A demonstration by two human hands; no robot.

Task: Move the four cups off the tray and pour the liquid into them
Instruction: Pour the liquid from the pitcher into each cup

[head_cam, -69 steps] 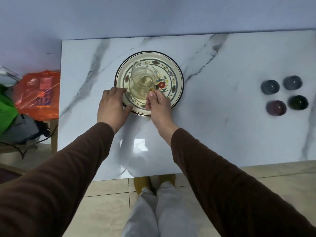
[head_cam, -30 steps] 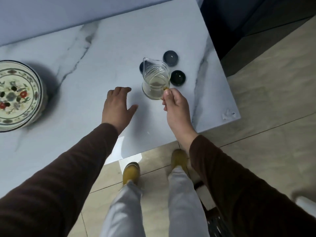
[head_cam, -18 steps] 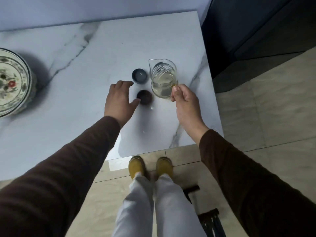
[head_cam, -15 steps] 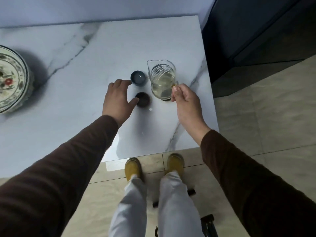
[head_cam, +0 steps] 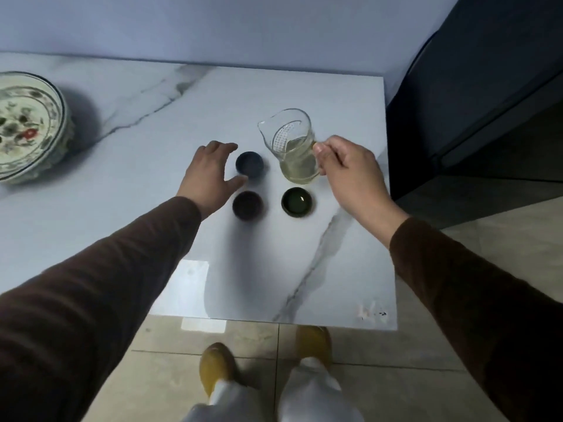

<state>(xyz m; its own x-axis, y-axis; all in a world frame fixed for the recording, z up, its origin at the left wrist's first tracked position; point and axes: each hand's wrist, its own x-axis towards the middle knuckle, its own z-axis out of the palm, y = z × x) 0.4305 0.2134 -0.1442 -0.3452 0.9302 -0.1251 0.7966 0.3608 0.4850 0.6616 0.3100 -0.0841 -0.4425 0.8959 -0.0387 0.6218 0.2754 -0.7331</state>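
Note:
My right hand (head_cam: 350,175) grips the handle of a clear glass pitcher (head_cam: 292,150) holding pale yellow liquid, raised upright above the marble table (head_cam: 122,208). Below it I see three small cups: a blue-grey cup (head_cam: 249,164), a dark purple cup (head_cam: 248,205) and a dark green cup (head_cam: 297,201). A fourth cup is hidden, probably behind the pitcher. My left hand (head_cam: 210,175) is spread flat, fingers apart, beside the blue-grey cup, thumb close to its rim. The floral tray (head_cam: 27,126) lies at the far left with nothing on it.
The table's right edge (head_cam: 388,208) runs just past my right hand, with a dark cabinet (head_cam: 475,102) beyond it. The near edge ends above the tiled floor (head_cam: 396,376), where my yellow shoes (head_cam: 216,365) stand. A wall (head_cam: 213,25) backs the table.
The pitcher went from the tray to the right end of the table, over the cups. My view swung right and closer; the green cup came into view and my left hand stayed by the blue-grey cup.

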